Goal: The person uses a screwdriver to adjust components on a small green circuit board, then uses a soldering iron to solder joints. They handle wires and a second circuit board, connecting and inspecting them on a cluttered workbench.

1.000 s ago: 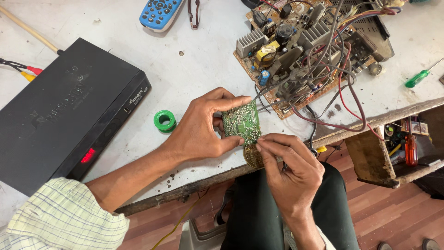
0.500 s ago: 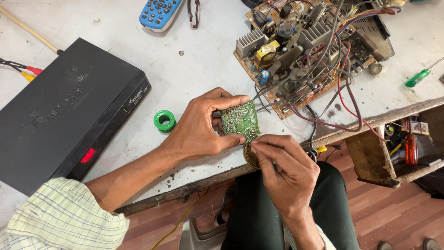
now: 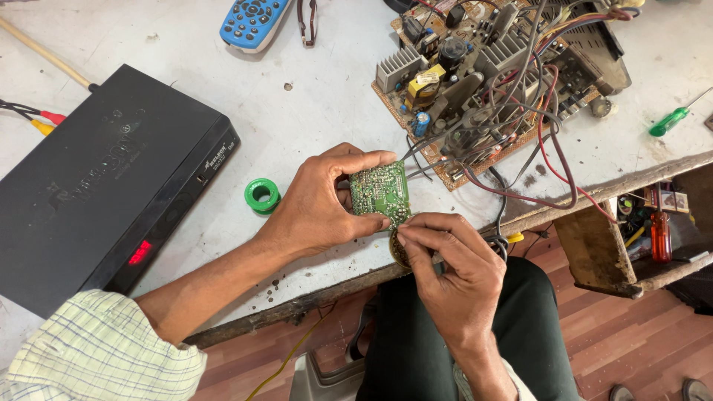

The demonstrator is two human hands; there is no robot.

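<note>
A small green circuit board [image 3: 381,194] is pinched at mid-frame between the left hand's [image 3: 319,204] thumb and fingers, solder side up, long axis running roughly top to bottom. Its lower right corner is nipped by the right hand's [image 3: 453,275] closed fingertips [image 3: 407,232]. A green solder spool [image 3: 261,195] sits just left; a bigger wired board [image 3: 490,74] is upper right.

Matt black plastic set-top box [image 3: 96,186], glossy green circuit board [image 3: 380,191], rough, stained white table [image 3: 312,111], checked cloth sleeve [image 3: 96,356].
</note>
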